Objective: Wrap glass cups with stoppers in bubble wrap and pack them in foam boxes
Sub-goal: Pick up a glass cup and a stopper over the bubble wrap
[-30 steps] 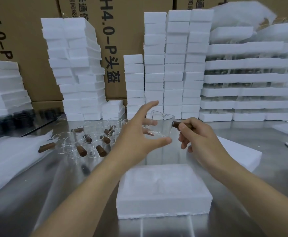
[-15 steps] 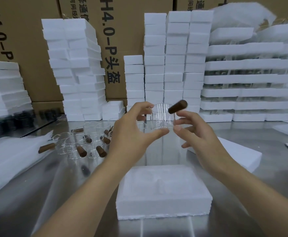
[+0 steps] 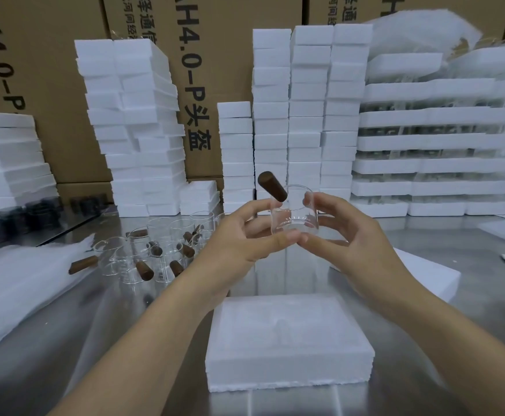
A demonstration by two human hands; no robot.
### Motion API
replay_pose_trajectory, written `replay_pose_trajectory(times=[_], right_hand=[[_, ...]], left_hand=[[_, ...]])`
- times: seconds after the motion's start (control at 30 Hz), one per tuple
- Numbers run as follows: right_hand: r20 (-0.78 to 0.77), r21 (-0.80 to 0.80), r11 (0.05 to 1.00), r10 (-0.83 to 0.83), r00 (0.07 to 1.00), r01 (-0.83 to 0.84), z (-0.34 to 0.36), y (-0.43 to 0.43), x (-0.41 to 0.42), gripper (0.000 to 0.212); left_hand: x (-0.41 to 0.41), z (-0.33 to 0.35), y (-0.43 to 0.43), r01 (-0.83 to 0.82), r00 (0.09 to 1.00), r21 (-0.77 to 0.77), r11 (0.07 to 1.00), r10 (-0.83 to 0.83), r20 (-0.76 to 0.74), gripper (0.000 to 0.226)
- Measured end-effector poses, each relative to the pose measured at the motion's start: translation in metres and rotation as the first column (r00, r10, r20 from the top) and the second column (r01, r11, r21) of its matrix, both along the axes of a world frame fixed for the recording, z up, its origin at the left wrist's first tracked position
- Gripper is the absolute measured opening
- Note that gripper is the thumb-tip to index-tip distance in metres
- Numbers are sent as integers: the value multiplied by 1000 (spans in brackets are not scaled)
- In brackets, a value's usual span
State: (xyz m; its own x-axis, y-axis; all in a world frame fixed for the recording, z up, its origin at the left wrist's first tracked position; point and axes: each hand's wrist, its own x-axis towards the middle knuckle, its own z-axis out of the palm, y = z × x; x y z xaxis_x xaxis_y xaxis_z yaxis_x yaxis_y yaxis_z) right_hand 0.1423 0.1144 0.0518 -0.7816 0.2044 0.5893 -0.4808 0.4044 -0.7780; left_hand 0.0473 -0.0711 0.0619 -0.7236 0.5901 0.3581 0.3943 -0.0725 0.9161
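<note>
Glass cup (image 3: 294,214) held mid-air betw. both hands, right above foam box (image 3: 287,364) on bench (image 3: 470,280). Left hand (image 3: 239,238) pinches its base, right hand (image 3: 350,235) curls round far wall; both equally near. Brown stopper (image 3: 272,186) axis tilts up-left. Wrap sheets (image 3: 20,295) lie well left. Cartons (image 3: 65,85) behind read "4.0-P 头盔".

Above the far edge of the foam box (image 3: 287,340), the left hand (image 3: 239,238) and right hand (image 3: 344,235) hold a glass cup (image 3: 294,216), filling that air. Left of the box, bare table (image 3: 155,340) gives passage. Farther left, loose cups (image 3: 155,253) and bubble wrap (image 3: 20,289) crowd in. Foam stacks (image 3: 290,115) wall the space behind it, and a foam slab (image 3: 425,274) lies to its right.
</note>
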Motion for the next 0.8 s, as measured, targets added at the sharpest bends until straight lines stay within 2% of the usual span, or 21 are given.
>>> replay_pose_trajectory(times=[0.07, 0.13, 0.23, 0.3, 0.4, 0.43, 0.47, 0.53, 0.6, 0.7, 0.77, 0.8], right_hand=[[-34, 14, 999, -45, 998, 45, -1, 0, 0, 59], [-88, 91, 983, -152, 984, 160, -3, 2, -1, 57], [-209, 317, 877, -305, 929, 360, -7, 6, -2, 59], [-280, 431, 800, -322, 905, 418, -10, 7, -3, 63], [-346, 518, 728, -302, 888, 449, -14, 7, -6, 67], [-357, 533, 714, -297, 886, 454, -15, 7, -7, 68], [-359, 537, 710, -295, 885, 455, -15, 7, -7, 69], [-341, 524, 732, -288, 895, 435, -15, 7, -7, 73], [-304, 498, 771, -273, 913, 397, -14, 9, -6, 79], [-210, 447, 825, -279, 937, 346, -15, 11, -4, 92], [-104, 366, 881, -280, 954, 299, -16, 11, -3, 92], [-46, 300, 919, -254, 966, 256, -15, 11, -2, 85]], left_hand=[[-3, -2, 1, -52, 999, 41, 998, 52, -12, 91], [-3, -4, 0, -153, 984, 86, 984, 159, -74, 110], [-1, -9, 0, -298, 903, 74, 952, 306, -301, 112], [1, -13, 1, -384, 797, 38, 922, 352, -492, 105], [3, -17, 4, -493, 550, 2, 870, 313, -774, 87], [2, -18, 4, -513, 494, 4, 858, 298, -817, 81], [1, -19, 4, -521, 477, 4, 853, 295, -828, 75], [0, -19, 5, -514, 519, -15, 858, 296, -802, 69], [0, -20, 7, -481, 618, -60, 874, 290, -731, 64], [-1, -18, 9, -337, 848, -50, 940, 280, -450, 61], [-5, -14, 8, -235, 940, -19, 972, 222, -258, 61], [-8, -11, 7, -186, 969, 2, 983, 184, -164, 61]])
